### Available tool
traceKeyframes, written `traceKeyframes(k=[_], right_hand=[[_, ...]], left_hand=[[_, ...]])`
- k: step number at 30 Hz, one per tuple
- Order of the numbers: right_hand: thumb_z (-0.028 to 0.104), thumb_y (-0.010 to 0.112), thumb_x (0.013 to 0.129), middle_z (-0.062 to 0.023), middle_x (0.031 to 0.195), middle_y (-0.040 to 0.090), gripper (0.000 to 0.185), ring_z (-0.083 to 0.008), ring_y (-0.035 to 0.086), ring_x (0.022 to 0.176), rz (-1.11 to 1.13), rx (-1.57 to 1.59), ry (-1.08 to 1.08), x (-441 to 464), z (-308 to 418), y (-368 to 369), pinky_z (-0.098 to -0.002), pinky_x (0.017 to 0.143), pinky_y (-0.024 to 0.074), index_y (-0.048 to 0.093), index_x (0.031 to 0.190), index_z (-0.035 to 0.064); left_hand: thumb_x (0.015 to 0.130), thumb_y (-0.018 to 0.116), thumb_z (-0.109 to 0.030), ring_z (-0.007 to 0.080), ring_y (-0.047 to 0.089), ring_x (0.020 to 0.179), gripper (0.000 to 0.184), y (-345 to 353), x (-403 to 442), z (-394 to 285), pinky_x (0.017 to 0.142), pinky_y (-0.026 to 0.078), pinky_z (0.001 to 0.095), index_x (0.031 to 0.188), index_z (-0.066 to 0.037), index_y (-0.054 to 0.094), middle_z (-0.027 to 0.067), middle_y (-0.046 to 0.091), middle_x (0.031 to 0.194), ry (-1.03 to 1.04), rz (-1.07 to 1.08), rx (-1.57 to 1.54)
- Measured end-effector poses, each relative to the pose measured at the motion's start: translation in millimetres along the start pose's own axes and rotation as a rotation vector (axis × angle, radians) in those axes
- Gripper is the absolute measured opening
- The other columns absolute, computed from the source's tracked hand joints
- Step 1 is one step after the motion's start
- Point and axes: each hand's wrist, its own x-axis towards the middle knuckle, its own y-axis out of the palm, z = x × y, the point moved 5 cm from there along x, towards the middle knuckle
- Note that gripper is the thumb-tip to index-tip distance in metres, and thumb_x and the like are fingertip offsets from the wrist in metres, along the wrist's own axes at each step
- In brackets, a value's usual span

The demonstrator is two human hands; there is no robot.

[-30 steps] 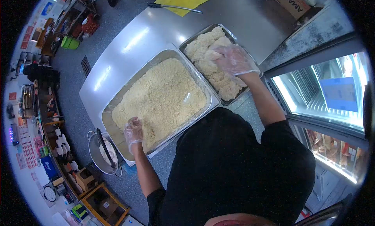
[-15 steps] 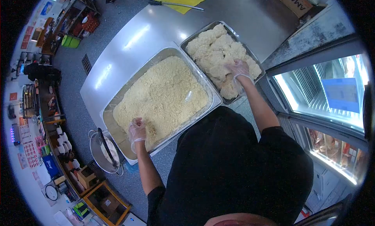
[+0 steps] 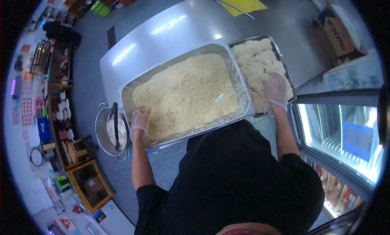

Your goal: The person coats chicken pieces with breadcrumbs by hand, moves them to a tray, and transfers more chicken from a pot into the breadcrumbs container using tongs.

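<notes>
Pale crumbs (image 3: 187,92) fill a large metal tray (image 3: 128,97) on the steel table. My left hand (image 3: 140,122), in a clear plastic glove, is over the tray's left end near the crumbs, fingers curled together; whether they hold anything is hidden. To the right, a smaller dark-rimmed tray (image 3: 277,48) holds several crumb-coated pieces (image 3: 258,58). My right hand (image 3: 275,88), gloved too, rests on the coated pieces near that tray's right side, its fingers spread fairly flat.
A metal pot (image 3: 101,131) with a dark-handled utensil (image 3: 115,125) stands left of the large tray. A yellow sheet (image 3: 239,2) and a thin rod lie at the table's far side. A cardboard box (image 3: 339,36) and a lit fridge (image 3: 345,133) are at the right.
The view has turned, so the trays appear further right. My right hand has moved over the coated pieces and now lies flatter on them. My left hand stays at the large tray's left end.
</notes>
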Motion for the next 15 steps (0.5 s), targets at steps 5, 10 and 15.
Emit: traceKeyframes(k=[5,10,15], right_hand=[[0.031,0.058,0.082,-0.0169,0.117,0.054,0.041,-0.0351,0.050,0.109,0.216,0.482,-0.365,6,144,34,-0.0426,0.095,0.0390,0.056,0.116,0.0069],[0.038,0.052,0.086,-0.0160,0.128,0.048,0.048,-0.0335,0.044,0.120,0.149,0.160,-0.482,51,213,124,-0.0448,0.101,0.0347,0.051,0.126,0.0121],[0.045,0.044,0.089,-0.0121,0.140,0.037,0.052,-0.0316,0.033,0.130,0.321,-0.048,-0.477,54,228,144,-0.0508,0.107,0.0243,0.041,0.135,0.0212]], left_hand=[[0.085,0.055,-0.047,0.0359,0.049,0.113,0.057,-15,-1,-108,0.097,0.037,0.0430,0.116,0.001,0.055,0.0233,0.055,0.117,0.396,-0.253,-0.039],[0.086,0.052,-0.047,0.0380,0.044,0.115,0.062,7,13,-223,0.101,0.032,0.0459,0.127,-0.001,0.046,0.0209,0.047,0.126,0.720,-0.271,0.159],[0.087,0.050,-0.043,0.0355,0.045,0.115,0.061,39,23,-209,0.105,0.027,0.0475,0.130,-0.001,0.041,0.0205,0.046,0.128,0.858,-0.347,0.222]])
